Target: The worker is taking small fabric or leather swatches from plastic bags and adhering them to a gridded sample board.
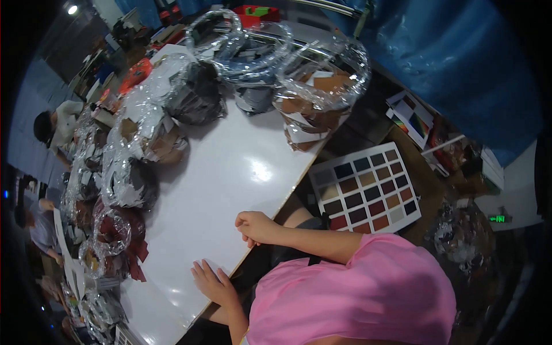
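My left hand [213, 283] lies flat on the white tabletop [215, 172] close to its near edge, fingers spread, holding nothing. My right hand [256, 227] is loosely curled above the same edge, farther right. Its fingers are bent inward and nothing shows between them. Beyond my hands, clear plastic bags of sheet scraps stand along the table's left and far sides. One holds brown pieces [307, 121], another dark grey ones [198, 95], and one dark red ones [118, 230].
Right of the table lies a white sample board [368, 190] with rows of coloured swatches. Blue plastic sheeting [460, 75] hangs at the upper right. A red bin [253, 17] stands behind the bags. Two people are at the far left, one handling a pale sheet [66, 247].
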A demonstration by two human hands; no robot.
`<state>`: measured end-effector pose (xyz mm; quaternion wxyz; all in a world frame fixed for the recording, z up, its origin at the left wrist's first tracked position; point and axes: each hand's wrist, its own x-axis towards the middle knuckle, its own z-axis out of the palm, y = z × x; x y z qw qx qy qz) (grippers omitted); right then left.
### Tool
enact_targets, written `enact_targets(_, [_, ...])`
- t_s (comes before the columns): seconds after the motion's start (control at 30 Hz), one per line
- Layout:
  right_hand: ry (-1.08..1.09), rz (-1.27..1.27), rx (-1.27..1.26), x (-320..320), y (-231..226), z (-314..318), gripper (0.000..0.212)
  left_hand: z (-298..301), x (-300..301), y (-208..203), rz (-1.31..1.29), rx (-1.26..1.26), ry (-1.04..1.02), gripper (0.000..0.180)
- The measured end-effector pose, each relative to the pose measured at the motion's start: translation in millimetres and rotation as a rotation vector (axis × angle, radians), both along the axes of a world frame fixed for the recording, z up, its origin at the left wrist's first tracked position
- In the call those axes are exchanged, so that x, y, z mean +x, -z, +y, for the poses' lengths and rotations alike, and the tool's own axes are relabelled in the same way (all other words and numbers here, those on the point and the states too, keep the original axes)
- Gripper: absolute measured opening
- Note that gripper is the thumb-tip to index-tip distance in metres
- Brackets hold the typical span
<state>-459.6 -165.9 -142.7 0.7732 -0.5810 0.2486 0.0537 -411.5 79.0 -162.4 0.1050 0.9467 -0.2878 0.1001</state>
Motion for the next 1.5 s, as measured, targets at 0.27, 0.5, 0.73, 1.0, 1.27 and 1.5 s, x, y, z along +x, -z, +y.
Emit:
enact_targets(0.27, [0.118, -0.161, -0.162, -10.7, -3.5, 1.9, 0.014, -3.7, 4.1, 2.4, -0.021, -0.007, 0.042, 0.047])
enact_targets(0.5, [0.102, -0.208, -0.223, -7.6, 5.9, 9.5, 0.014, 8.7, 3.7, 10.3, -0.073, 0.015, 0.002, 0.045])
enact_targets(0.73, [0.048, -0.081, -0.141, -6.2, 7.5, 20.9, 0.016, 17.2, 5.0, 5.3, 0.056, -0.049, -0.082, 0.056])
enact_targets(1.0, [-0.059, -0.055, 0.034, -19.4, -3.7, -21.2, 0.019, -6.3, 15.9, 0.8, 0.053, -0.136, 0.002, 0.053])
enact_targets(1.27, [0.652, 0.005, -0.364, -141.1, -47.0, -208.3, 0.010, -93.4, 41.2, -49.1, 0.344, -0.505, 0.131, 0.047])
enact_targets(1.5, [1.163, -0.498, -0.436, -135.8, -36.2, -405.0, 0.019, -295.6, 42.2, -39.4, 0.657, -0.729, 0.416, 0.060])
